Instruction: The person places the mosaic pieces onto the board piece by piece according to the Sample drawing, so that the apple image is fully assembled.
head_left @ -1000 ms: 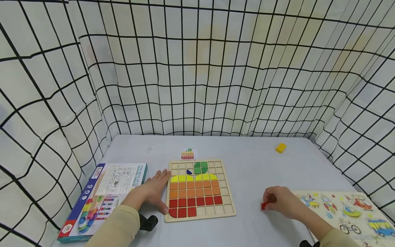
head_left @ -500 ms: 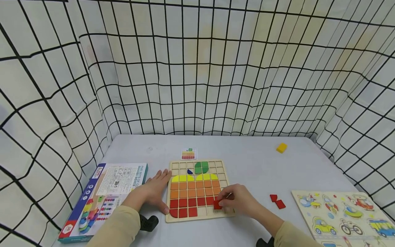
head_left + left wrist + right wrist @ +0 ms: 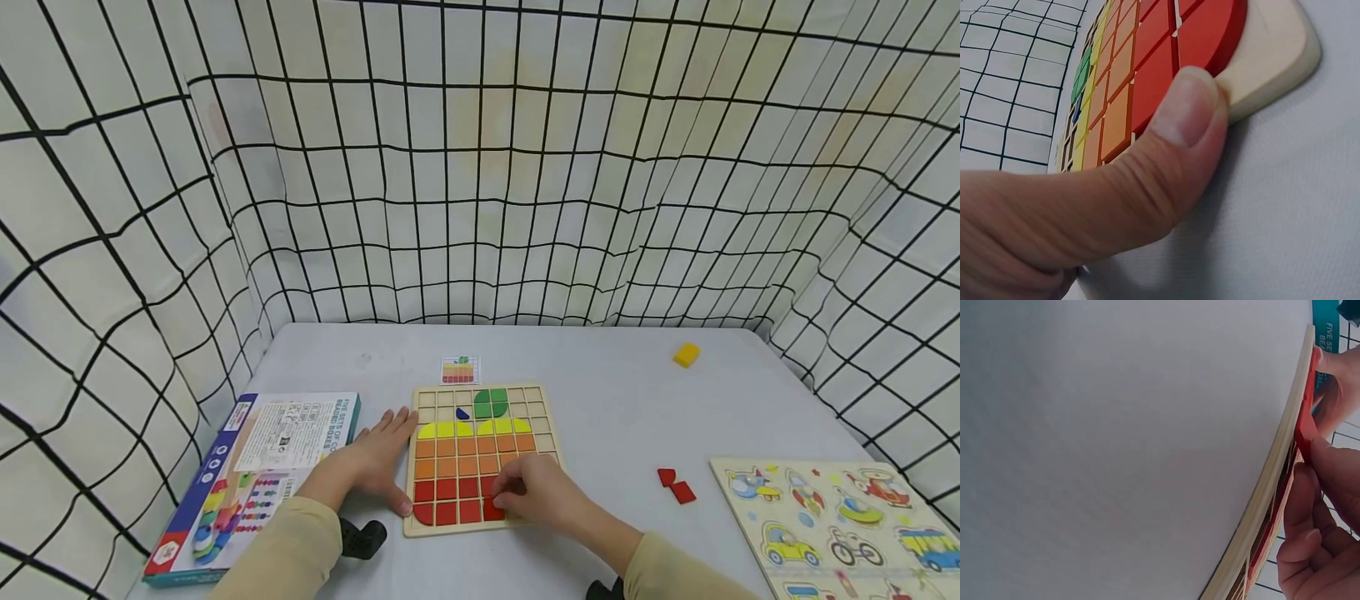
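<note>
A wooden grid board [image 3: 534, 400] lies on the white table, filled with green, yellow, orange and red tiles plus one small blue piece. My left hand [image 3: 371, 465] rests along its left side, fingers spread. In the left wrist view the thumb [image 3: 1188, 115] presses the board's corner beside a rounded red tile [image 3: 1213, 37]. My right hand [image 3: 543, 493] pinches a red square tile [image 3: 1305, 430] between thumb and finger at the nearest row, right of the red tiles there. That tile looks tilted in the right wrist view. The right hand hides several cells of the lower right.
Two loose red tiles [image 3: 683, 492] lie right of the board. A yellow block [image 3: 686, 355] sits farther back. Behind the board is a small pattern card [image 3: 460, 370]. A box [image 3: 300, 433] stands left, a picture puzzle board [image 3: 817, 500] right. Black netting [image 3: 480, 200] surrounds the table.
My right hand has carried a red tile from the right of the table to the board, then leftward along its nearest row. The left hand has stayed in place.
</note>
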`<state>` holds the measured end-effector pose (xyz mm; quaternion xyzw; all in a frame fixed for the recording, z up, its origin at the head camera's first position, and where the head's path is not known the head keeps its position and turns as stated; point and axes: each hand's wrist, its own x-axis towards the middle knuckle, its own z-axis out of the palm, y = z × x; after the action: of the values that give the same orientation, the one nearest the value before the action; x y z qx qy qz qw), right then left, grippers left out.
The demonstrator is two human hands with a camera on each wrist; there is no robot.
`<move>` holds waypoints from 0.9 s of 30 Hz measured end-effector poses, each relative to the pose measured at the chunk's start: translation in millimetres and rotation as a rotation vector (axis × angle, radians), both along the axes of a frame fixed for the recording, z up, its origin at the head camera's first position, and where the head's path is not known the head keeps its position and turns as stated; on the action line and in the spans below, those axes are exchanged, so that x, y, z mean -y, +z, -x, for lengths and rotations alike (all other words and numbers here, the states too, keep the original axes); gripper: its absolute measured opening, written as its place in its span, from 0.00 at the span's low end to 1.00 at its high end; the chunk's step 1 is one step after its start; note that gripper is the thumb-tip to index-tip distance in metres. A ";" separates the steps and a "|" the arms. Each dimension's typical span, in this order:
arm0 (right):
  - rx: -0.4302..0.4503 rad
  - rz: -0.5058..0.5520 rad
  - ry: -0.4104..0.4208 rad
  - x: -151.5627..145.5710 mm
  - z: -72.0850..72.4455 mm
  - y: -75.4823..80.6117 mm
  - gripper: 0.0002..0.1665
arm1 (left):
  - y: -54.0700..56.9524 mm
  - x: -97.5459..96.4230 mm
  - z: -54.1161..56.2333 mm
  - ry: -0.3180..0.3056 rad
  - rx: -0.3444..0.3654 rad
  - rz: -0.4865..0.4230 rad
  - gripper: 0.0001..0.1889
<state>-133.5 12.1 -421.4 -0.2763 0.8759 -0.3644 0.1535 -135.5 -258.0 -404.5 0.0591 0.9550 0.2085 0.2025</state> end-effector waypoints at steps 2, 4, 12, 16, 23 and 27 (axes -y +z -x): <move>-0.035 -0.026 0.007 1.7 -0.9 -1.1 0.05 | -0.5 0.1 0.0 -0.003 -0.004 0.002 0.69; -0.074 -0.056 0.008 3.7 -1.4 -2.1 0.05 | -1.1 0.3 0.1 -0.005 -0.007 0.003 0.69; -0.154 -0.106 0.011 10.3 -2.9 -3.0 0.03 | -3.0 0.6 0.9 -0.004 -0.008 0.002 0.69; -0.143 -0.092 0.007 5.8 -2.5 -1.1 0.04 | -3.6 0.7 1.3 -0.002 -0.008 0.000 0.69; -0.088 -0.122 -0.059 -27.5 6.2 9.6 0.04 | -2.0 0.7 0.8 0.001 0.002 0.000 0.69; -0.116 -0.168 -0.155 -59.3 15.0 17.5 0.05 | -1.4 1.0 0.7 0.000 0.005 0.004 0.69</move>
<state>-148.5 71.4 -403.9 -0.2147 0.9294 -0.2841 0.0968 -136.2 -259.0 -405.9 0.0582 0.9549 0.2068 0.2048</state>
